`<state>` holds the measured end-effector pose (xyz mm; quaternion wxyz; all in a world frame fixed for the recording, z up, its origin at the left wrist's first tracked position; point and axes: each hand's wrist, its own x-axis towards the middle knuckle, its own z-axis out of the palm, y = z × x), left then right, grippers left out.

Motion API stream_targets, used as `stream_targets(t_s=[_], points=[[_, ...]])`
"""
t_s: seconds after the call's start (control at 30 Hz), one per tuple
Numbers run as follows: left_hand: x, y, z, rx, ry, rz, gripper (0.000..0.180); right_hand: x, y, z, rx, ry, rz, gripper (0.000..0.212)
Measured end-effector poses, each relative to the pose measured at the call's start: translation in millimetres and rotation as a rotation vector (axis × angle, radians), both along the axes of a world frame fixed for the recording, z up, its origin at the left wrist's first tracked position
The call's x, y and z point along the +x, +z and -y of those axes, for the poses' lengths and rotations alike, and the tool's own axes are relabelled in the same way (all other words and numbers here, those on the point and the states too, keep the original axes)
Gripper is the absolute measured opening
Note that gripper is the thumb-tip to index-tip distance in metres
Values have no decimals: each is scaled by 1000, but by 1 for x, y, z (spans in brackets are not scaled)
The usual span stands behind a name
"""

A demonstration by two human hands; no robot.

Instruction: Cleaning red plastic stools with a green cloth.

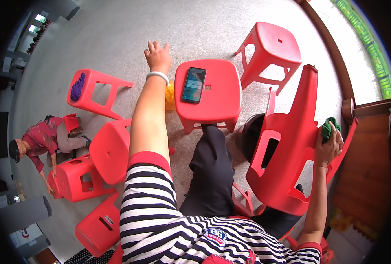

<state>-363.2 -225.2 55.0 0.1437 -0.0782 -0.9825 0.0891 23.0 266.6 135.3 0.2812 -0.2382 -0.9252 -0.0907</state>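
My left hand (158,58) is stretched out ahead over the floor, fingers apart and holding nothing, with a pale bangle on the wrist. My right hand (329,147) is closed on a green cloth (330,128) at a leg of a tipped red plastic stool (283,160). That stool lies over my right leg with its legs pointing away from me. In front of me an upright red stool (222,105) bears a black smartphone (194,85) with its screen lit. Something yellow (170,94) shows partly behind my left forearm.
Another red stool (277,42) stands far right, and one with a purple cloth (77,86) lies at left. Several red stools (109,152) crowd my left side, where a bent-over person (50,136) handles one. A dark round container (250,136) sits beside my leg.
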Motion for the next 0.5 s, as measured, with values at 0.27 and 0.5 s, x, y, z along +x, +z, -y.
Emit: stream_targets(t_s=[0.27,0.5], points=[[33,-25,37,110,-149,84,43,-6,1,8,9,29,-11,39],[66,-48,45,259,-103,122,51,-4,-2,2,33,6,4,40]])
